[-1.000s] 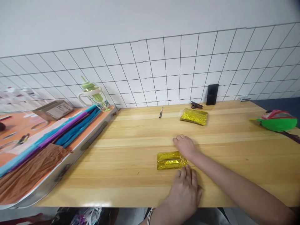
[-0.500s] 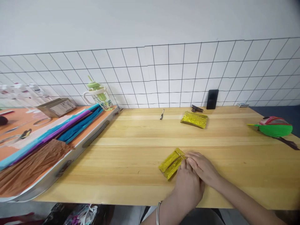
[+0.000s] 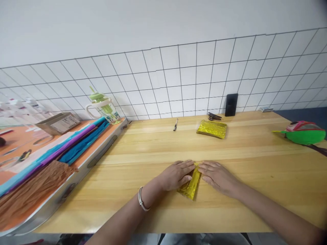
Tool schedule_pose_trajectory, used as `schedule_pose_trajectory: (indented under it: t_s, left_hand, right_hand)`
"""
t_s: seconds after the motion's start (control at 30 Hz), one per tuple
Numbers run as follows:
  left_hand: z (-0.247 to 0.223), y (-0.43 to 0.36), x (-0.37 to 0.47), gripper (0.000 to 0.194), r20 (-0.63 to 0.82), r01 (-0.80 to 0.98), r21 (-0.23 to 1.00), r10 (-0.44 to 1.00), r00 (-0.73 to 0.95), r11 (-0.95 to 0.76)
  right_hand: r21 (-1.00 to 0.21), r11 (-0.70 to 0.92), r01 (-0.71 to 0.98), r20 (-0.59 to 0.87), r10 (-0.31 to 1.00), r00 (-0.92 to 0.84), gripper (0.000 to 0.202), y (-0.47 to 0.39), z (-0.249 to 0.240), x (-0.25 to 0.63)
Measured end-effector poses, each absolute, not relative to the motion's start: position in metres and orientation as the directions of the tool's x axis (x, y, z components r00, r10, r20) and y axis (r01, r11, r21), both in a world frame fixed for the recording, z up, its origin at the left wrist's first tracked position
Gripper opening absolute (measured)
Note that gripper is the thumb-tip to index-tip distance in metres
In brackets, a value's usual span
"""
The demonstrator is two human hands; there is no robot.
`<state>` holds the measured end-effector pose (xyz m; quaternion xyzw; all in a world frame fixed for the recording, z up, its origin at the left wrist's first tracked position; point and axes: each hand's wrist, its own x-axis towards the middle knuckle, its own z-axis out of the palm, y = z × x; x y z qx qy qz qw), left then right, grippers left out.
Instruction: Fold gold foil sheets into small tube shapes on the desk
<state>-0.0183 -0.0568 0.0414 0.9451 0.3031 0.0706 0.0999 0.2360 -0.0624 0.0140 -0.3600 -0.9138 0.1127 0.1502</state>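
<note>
At lower centre of the frame, the person's left hand (image 3: pixel 176 175) and right hand (image 3: pixel 219 178) are now flanking and touching a gold foil packet (image 3: pixel 192 191) on the table (image 3: pixel 127 207), each grip released with fingers extended, apparently steadying its upper end.

Head view, looking forward and down over tabletop (image 3: pixel 143 153).

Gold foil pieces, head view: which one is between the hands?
The near gold piece, partly under the left hand, right hand at its other side. The far gold piece lies by the dark clip, untouched.
</note>
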Motion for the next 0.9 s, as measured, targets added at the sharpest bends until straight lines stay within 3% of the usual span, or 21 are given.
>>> schedule_pose_trajectory:
  t_s: [0.27, 0.6, 0.9]
  left_hand:
    - [0.023, -0.057, -0.021, 0.062, 0.046, 0.582, 0.135, 0.592, 0.804, -0.802]
    - [0.017, -0.054, -0.022, 0.062, 0.043, 0.615, 0.148, 0.626, 0.779, -0.775]
    - [0.014, -0.057, -0.013, 0.060, 0.077, 0.736, 0.149, 0.750, 0.657, -0.660]
  right_hand:
    - [-0.330, 0.716, 0.615, 0.170, 0.686, -0.708, 0.041, -0.047, 0.014, 0.246]
    - [-0.306, 0.714, 0.630, 0.088, 0.680, -0.728, 0.051, -0.052, 0.014, 0.250]
    - [-0.185, 0.732, 0.656, 0.152, 0.681, -0.717, 0.058, -0.050, 0.011, 0.253]
